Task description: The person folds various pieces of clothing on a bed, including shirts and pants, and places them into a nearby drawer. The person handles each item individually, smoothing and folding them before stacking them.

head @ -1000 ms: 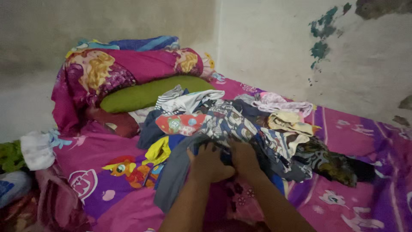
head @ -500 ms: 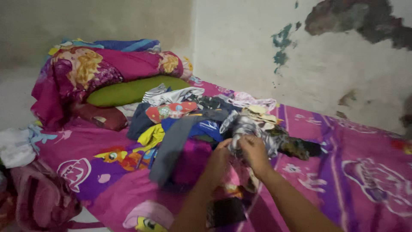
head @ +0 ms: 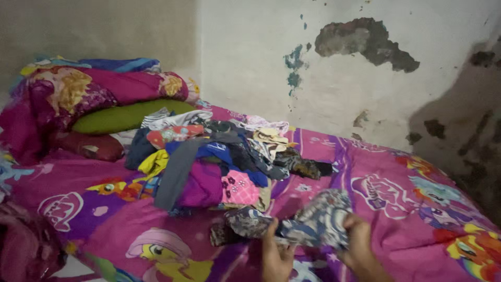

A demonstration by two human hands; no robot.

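A bed covered by a pink cartoon-print sheet (head: 396,172) fills the view. At its head end, a rolled magenta blanket (head: 88,91) is stacked over a green pillow (head: 120,116). Toward the middle of the bed lies a heap of mixed clothes (head: 209,156). A patterned blue-grey garment (head: 313,222), gripped amid the heap a second ago, has been drawn clear and is now held at the near edge of the bed, apart from the heap. It is pinched along its lower edge by the left hand (head: 276,256) and clasped at its other end by the right hand (head: 360,243). One piece is thus separated.
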